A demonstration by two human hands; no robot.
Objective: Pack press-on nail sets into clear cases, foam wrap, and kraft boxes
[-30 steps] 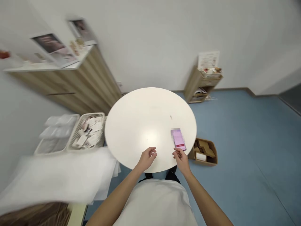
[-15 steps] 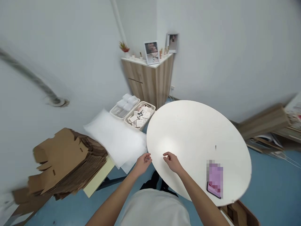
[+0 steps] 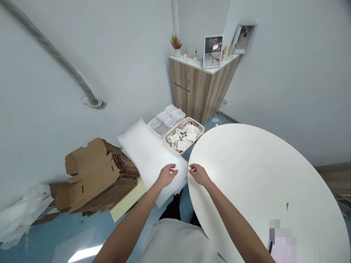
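My left hand (image 3: 167, 175) hangs over the white foam sheets (image 3: 149, 149), its thumb and curled fingers apart with nothing between them. Over the left edge of the round white table (image 3: 241, 164) is my right hand (image 3: 199, 174), loosely bent, also holding nothing. Whether either hand touches what is below it, I cannot tell. Just beyond the sheets, a basket of small printed cards (image 3: 182, 137) stands beside a basket of clear plastic boxes (image 3: 167, 118).
A stack of flat cardboard boxes (image 3: 95, 175) lies at the left. A wooden cabinet (image 3: 197, 86) in the corner carries picture frames and a potted plant (image 3: 176, 44). On the table's near right lies a partly blurred phone (image 3: 283, 246).
The view has turned left, so table, cabinet and baskets appear further right. My hands have come closer together, and the left is now over the foam sheets.
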